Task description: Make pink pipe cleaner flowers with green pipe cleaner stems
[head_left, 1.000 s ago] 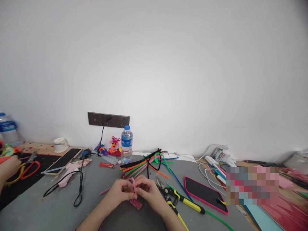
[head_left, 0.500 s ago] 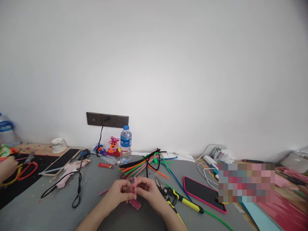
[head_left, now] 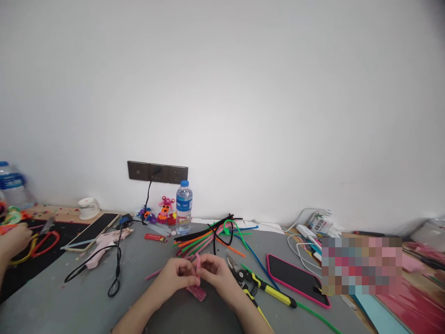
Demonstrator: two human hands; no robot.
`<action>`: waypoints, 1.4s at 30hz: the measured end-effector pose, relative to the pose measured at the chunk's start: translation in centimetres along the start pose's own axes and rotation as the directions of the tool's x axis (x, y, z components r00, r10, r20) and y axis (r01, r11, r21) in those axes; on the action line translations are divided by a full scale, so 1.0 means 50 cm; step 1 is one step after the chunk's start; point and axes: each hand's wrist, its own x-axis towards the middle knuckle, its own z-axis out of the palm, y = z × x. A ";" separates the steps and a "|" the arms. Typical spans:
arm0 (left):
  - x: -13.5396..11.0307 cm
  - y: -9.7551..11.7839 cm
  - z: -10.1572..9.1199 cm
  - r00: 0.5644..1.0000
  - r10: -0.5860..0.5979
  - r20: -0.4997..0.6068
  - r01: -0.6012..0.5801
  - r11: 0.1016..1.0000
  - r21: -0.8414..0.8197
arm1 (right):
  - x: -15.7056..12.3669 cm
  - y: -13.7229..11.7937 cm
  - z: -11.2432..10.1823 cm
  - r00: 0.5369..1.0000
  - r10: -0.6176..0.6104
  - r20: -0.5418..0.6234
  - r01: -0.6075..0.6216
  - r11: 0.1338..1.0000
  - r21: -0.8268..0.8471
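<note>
My left hand (head_left: 177, 276) and my right hand (head_left: 217, 273) meet low in the middle over the grey table (head_left: 86, 306). Both pinch a pink pipe cleaner piece (head_left: 197, 283), bent upright between the fingertips, with its folded lower part hanging toward the table. A loose pink pipe cleaner (head_left: 153, 274) lies just left of my left hand. Yellow-handled pliers (head_left: 259, 287) lie right beside my right hand.
A bundle of coloured pipe cleaners (head_left: 205, 236) and a water bottle (head_left: 183, 207) sit behind my hands. A pink-cased phone (head_left: 295, 279) lies right, a glue gun (head_left: 104, 243) with black cable and another phone (head_left: 93, 225) left. Another person's hand (head_left: 12, 241) works at far left.
My fingers have shifted slightly on the pink pipe cleaner, keeping it pinched. The other person's hand at far left has moved a little.
</note>
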 end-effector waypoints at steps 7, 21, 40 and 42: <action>-0.004 0.010 0.006 0.981 0.166 -0.102 -0.154 0.982 0.110 | 0.010 0.002 -0.013 0.977 -0.057 -0.204 0.071 0.996 0.060; -0.014 -0.005 0.005 0.867 0.488 -0.101 -0.316 0.694 0.647 | 0.008 0.012 -0.010 0.981 -0.042 -0.188 0.054 0.997 0.058; -0.016 0.000 0.013 0.872 0.474 -0.120 -0.323 0.743 0.587 | 0.008 0.013 -0.010 0.967 -0.025 -0.252 0.061 0.989 0.135; -0.015 -0.001 0.013 0.892 0.431 -0.133 -0.306 0.794 0.525 | 0.010 0.013 -0.011 0.965 -0.038 -0.260 0.067 0.992 0.106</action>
